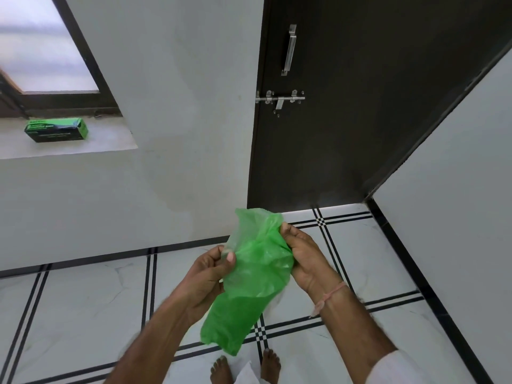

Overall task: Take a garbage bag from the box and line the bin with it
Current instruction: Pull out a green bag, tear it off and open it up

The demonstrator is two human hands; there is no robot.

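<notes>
A thin green garbage bag hangs between my two hands in front of me, its upper end partly spread and its lower end dangling above my feet. My left hand pinches the bag's left edge between thumb and fingers. My right hand grips the bag's right edge, a pink thread around its wrist. The green and black garbage bag box lies on the window sill at the far left. No bin is in view.
A dark door with a metal handle and a sliding bolt stands straight ahead. White walls flank it left and right. The floor is white tile with black lines. My bare feet show at the bottom.
</notes>
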